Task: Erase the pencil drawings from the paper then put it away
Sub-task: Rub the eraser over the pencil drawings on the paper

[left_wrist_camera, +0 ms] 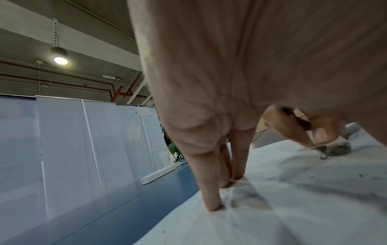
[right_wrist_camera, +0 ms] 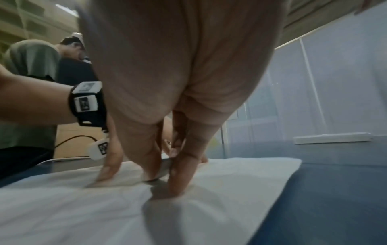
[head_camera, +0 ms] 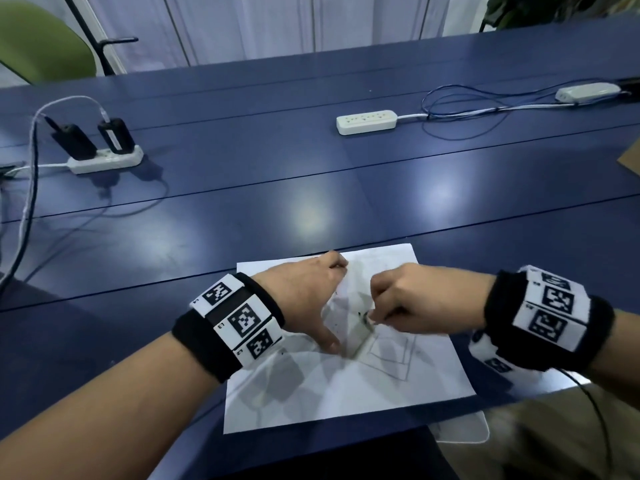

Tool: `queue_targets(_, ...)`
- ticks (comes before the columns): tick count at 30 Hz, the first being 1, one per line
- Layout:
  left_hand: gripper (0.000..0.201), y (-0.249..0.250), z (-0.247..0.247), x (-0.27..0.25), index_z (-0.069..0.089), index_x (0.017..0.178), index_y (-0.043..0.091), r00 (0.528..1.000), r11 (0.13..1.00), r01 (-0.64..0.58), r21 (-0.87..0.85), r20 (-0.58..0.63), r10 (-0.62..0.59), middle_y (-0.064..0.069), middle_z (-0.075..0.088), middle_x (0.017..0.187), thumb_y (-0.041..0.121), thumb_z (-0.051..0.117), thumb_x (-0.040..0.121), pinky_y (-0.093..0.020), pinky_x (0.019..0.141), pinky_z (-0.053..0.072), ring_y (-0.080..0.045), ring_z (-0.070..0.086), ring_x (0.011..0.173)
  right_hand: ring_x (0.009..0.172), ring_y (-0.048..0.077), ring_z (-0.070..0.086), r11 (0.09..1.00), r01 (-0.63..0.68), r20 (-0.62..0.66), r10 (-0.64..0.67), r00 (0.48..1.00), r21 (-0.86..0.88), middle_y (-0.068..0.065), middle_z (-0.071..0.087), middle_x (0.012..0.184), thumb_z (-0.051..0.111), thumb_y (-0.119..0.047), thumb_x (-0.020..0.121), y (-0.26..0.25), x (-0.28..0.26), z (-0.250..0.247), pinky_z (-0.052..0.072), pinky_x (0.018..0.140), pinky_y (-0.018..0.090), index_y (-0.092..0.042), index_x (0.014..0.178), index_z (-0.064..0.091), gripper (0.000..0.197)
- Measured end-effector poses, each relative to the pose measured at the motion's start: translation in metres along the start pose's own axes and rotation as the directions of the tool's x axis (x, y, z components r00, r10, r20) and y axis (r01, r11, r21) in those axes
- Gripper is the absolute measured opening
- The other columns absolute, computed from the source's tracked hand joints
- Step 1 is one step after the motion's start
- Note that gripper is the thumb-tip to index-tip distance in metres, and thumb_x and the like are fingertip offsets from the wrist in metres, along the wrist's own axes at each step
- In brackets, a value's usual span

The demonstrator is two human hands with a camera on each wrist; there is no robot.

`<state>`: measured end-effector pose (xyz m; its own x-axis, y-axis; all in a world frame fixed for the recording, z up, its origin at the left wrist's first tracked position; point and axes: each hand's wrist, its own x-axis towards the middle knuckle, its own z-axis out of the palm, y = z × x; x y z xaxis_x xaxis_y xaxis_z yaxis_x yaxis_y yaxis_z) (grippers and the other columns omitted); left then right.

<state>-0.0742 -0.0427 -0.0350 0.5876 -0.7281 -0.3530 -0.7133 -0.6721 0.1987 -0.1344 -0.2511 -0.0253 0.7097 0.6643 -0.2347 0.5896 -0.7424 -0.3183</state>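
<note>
At lower centre of the head view, the paper [head_camera: 332, 393] lies flat on the blue table [head_camera: 242, 209]. Left hand [head_camera: 304, 292] presses it with straight, spread fingers. Right hand [head_camera: 412, 299] pinches a small eraser [left_wrist_camera: 337, 147] (smudged grey) against the sheet, beside a pencil square [head_camera: 389, 355].

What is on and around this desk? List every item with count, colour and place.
paper: one, white, near table edge, under both hands
pencil square: one, grey, on the paper's right half
eraser: one, whitish, grey-smudged, on the paper
table: one, dark blue
power strips: three, white, far left, centre, far right
adapters: two, black, in the left strip
cables: white and blue, right of the centre strip
chair: one, green, far left
wristbands: two, black with white markers
left hand: pressing the paper flat
right hand: gripping the eraser
</note>
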Motion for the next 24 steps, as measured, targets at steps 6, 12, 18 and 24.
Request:
queue_targets(6,0.113,0.000,0.000,0.000,0.037,0.145,0.018,1.000,1.000,0.009,-0.002,0.013,-0.009,0.014,0.025,0.146,0.065,0.083,0.053,-0.035,0.102,0.045,-0.013,0.045,0.127,0.090,0.019,0.057,0.954,-0.277,-0.175,0.254,0.951,-0.119,0.000,0.056,0.089,0.052,-0.023,0.092,0.043,0.019,-0.022,0.033,0.067,0.019,-0.018,0.094,0.072,0.020)
queue_targets(12,0.111,-0.001,0.000,0.001,0.038,0.144,0.017,1.000,1.000,-0.001,0.017,0.002,0.001,0.011,0.028,0.144,0.063,0.084,0.054,-0.034,0.103,0.044,-0.013,0.044,0.127,0.074,0.005,0.042,0.993,-0.106,-0.087,0.102,0.991,-0.054,-0.003,0.059,0.091,0.057,-0.022,0.088,0.013,0.017,-0.010,0.042,0.067,0.025,-0.024,0.095,0.072,0.016)
queue_targets(18,0.115,-0.002,0.000,0.000,0.036,0.145,0.017,1.000,1.000,0.003,0.015,0.010,-0.003,0.012,0.026,0.145,0.066,0.082,0.053,-0.034,0.102,0.045,-0.013,0.044,0.128,0.085,0.020,0.059,0.953,-0.280,-0.180,0.256,0.950,-0.120,0.003,0.063,0.087,0.054,-0.022,0.088,0.045,0.025,-0.022,0.042,0.071,0.024,-0.017,0.092,0.073,0.019)
queue_targets(24,0.114,0.000,-0.002,0.000,0.034,0.147,0.015,1.000,0.999,-0.020,0.046,0.017,0.019,0.010,0.024,0.148,0.064,0.082,0.057,-0.032,0.107,0.040,-0.012,0.040,0.132,0.075,0.011,0.053,0.993,-0.108,-0.096,0.104,0.990,-0.040,-0.002,0.063,0.088,0.059,-0.021,0.087,0.019,0.022,-0.011,0.041,0.070,0.021,-0.021,0.093,0.073,0.015)
